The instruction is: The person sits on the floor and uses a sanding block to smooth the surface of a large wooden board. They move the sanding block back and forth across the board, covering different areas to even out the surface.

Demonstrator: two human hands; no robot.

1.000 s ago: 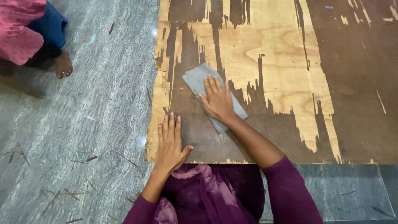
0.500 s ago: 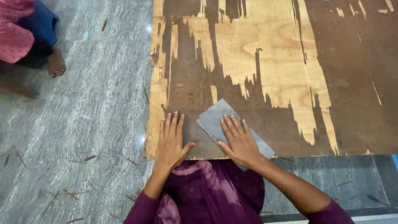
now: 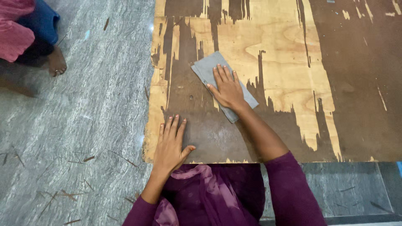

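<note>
A large plywood sheet point(image 3: 276, 54) lies flat on the floor, pale wood with patches of dark brown coating. My right hand point(image 3: 227, 88) presses flat on a grey sheet of sandpaper point(image 3: 206, 67) against the board, arm stretched forward. My left hand point(image 3: 170, 144) rests palm down with spread fingers on the dark near-left corner of the board, holding nothing.
Grey stone floor point(image 3: 83, 117) spreads to the left, strewn with thin wood slivers point(image 3: 88, 159). Another person's bare foot point(image 3: 55, 62) and pink and blue clothing sit at the top left. The board's ragged left edge point(image 3: 150, 121) runs beside my left hand.
My right hand has pushed the sandpaper away from me, from the board's near edge up toward its middle, after pulling it back earlier. The left hand stayed put.
</note>
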